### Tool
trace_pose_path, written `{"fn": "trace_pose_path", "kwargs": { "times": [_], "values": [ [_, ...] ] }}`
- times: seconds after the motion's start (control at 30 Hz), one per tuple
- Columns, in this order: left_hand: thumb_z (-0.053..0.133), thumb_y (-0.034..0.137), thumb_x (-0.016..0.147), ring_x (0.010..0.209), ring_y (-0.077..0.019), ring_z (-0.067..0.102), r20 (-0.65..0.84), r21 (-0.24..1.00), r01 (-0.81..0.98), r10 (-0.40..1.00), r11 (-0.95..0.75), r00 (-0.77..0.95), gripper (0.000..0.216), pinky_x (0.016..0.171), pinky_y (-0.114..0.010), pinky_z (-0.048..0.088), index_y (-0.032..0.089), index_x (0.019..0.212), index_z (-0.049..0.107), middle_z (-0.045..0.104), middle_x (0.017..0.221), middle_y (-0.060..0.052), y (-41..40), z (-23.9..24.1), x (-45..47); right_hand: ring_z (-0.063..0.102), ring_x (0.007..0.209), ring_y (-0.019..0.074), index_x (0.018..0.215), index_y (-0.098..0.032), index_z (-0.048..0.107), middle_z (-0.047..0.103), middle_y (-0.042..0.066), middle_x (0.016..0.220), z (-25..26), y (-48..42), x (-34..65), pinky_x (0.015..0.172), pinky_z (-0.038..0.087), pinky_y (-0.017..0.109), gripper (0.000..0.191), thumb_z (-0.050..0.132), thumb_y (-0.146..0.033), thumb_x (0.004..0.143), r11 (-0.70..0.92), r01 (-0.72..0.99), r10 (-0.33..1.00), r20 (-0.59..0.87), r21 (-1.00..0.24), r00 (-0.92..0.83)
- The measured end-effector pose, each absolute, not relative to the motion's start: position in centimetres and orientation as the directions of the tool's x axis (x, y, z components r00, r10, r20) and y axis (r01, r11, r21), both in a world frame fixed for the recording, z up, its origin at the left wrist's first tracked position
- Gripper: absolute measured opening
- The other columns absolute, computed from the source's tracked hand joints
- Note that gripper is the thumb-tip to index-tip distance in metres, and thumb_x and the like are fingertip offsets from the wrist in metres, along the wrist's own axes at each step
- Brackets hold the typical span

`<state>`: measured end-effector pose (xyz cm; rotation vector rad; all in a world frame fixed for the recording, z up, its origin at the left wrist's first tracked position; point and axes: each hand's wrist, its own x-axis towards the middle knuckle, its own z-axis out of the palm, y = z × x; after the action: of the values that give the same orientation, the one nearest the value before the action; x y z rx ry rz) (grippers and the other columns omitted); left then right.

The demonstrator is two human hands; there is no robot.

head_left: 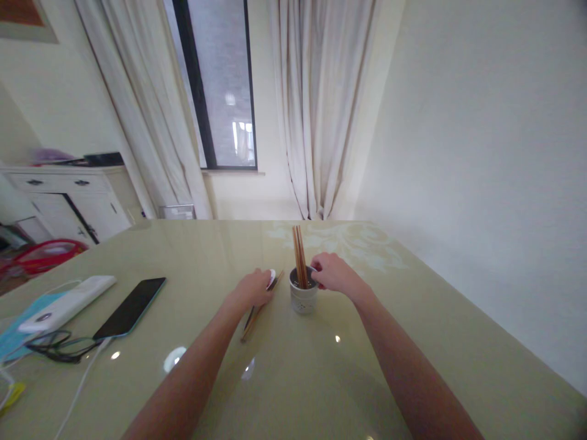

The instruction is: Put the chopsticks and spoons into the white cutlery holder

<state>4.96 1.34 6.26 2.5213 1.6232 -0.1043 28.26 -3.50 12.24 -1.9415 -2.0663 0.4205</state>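
The small white round cup [303, 297] with brown wooden sticks [299, 256] is held at its rim by the right hand [334, 272]. At nine o'clock, loose sticks [257, 318] are gripped by the left hand [254, 289].

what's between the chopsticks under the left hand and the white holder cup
Nothing visible: only bare table separates the chopsticks under the left hand from the holder cup, whose rim the right hand touches.

The left hand [254, 288] covers the upper ends of the chopsticks [257, 318] on the desk [321, 379] — its fingertips hidden; both forearms run off the bottom edge.
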Motion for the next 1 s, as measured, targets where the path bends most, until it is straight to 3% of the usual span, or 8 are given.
{"fn": "trace_pose_path", "kwargs": {
  "times": [0.2,0.3,0.4,0.6,0.87,1.0],
  "values": [
    [0.055,0.025,0.096,0.115,-0.0288,0.067,-0.070,0.097,0.926,0.926,-0.364,0.371,0.024,0.094,-0.036,0.050,0.016,0.117,0.059,0.068,0.125,-0.017,2.1,5.6,5.3,0.070,0.067,0.0186,0.081,-0.015,0.076,0.076,0.009,0.069,10.7,-2.0,28.2,0.063,0.043,0.026,0.019,0.059,-0.016,0.087,-0.070,0.915,0.987,0.107,-0.396,0.122],
    [0.059,0.024,0.095,0.115,-0.0284,0.066,-0.002,0.107,0.940,0.946,-0.323,0.326,0.030,0.094,-0.036,0.050,0.015,0.123,0.056,0.066,0.126,-0.017,2.0,5.6,5.4,0.070,0.066,0.0175,0.079,-0.016,0.077,0.076,0.008,0.070,10.3,-1.7,28.3,0.063,0.044,0.025,0.020,0.059,-0.018,0.088,-0.072,0.903,0.985,0.110,-0.424,0.130],
    [0.065,0.023,0.092,0.118,-0.0296,0.064,0.044,0.090,0.942,0.947,-0.322,0.320,0.027,0.091,-0.036,0.052,0.018,0.117,0.060,0.065,0.127,-0.016,1.7,5.8,5.5,0.071,0.067,0.0168,0.080,-0.017,0.077,0.077,0.006,0.071,10.2,-1.7,28.3,0.064,0.045,0.024,0.017,0.061,-0.018,0.086,-0.058,0.891,0.987,0.106,-0.450,0.118],
    [0.058,0.022,0.094,0.110,-0.0298,0.070,-0.073,0.090,0.950,0.949,-0.300,0.306,0.011,0.085,-0.037,0.054,0.019,0.101,0.067,0.073,0.116,-0.015,1.6,6.1,5.6,0.070,0.061,0.0155,0.083,-0.017,0.076,0.075,0.004,0.067,10.3,-1.8,28.3,0.062,0.045,0.024,0.019,0.059,-0.016,0.089,-0.020,0.875,0.992,0.101,-0.484,0.078],
    [0.066,0.033,0.090,0.108,-0.0318,0.072,-0.120,0.087,0.953,0.947,-0.290,0.299,0.019,0.084,-0.037,0.055,0.018,0.103,0.069,0.075,0.117,-0.016,1.0,6.2,6.3,0.070,0.059,0.0142,0.084,-0.018,0.075,0.076,0.004,0.069,10.2,-1.9,28.4,0.061,0.046,0.022,0.025,0.056,-0.026,0.098,0.018,0.855,0.997,0.074,-0.519,0.024],
    [0.062,0.029,0.092,0.109,-0.0300,0.072,-0.106,0.078,0.959,0.954,-0.272,0.279,0.020,0.085,-0.036,0.055,0.020,0.109,0.068,0.075,0.119,-0.016,0.9,6.4,6.3,0.071,0.060,0.0138,0.086,-0.017,0.075,0.078,0.005,0.074,10.2,-1.8,28.2,0.062,0.047,0.022,0.023,0.056,-0.024,0.097,-0.002,0.845,0.997,0.069,-0.535,0.046]
  ]
}}
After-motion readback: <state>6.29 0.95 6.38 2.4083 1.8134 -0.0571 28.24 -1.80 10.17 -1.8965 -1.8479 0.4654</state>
